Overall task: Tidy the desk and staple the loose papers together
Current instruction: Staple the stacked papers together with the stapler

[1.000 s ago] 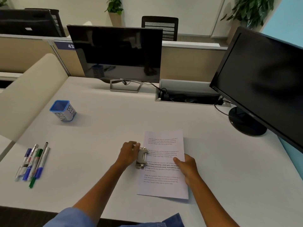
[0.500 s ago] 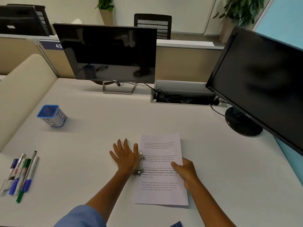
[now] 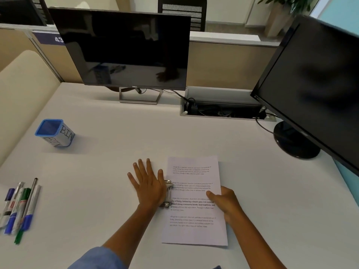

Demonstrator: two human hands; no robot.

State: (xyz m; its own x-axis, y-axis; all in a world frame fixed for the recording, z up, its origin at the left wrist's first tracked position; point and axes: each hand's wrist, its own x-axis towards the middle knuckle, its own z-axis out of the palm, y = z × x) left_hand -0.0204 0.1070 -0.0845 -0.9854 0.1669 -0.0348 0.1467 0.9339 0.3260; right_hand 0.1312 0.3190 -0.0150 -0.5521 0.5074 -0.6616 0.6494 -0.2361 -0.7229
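Observation:
A small stack of printed papers (image 3: 194, 230) lies on the white desk (image 3: 108, 171) in front of me. A small metal stapler (image 3: 168, 193) sits over the middle of the stack's left edge. My left hand (image 3: 148, 188) is flat with its fingers spread, the thumb side of its palm pressing on the stapler. My right hand (image 3: 226, 203) grips the right edge of the papers, thumb on top and fingers curled. Several loose pens and markers (image 3: 19, 206) lie at the desk's near left. A blue cup marked BIN (image 3: 55, 133) stands at the far left.
A dark monitor (image 3: 126, 49) stands at the back centre and a second one (image 3: 314, 90) on a round base at the right. An open cable tray (image 3: 223, 109) sits between them. Partitions border the desk at the back and on the left.
My left hand went from curled around the stapler to flat with spread fingers on it. My right hand has stayed on the papers. The view has shifted slightly.

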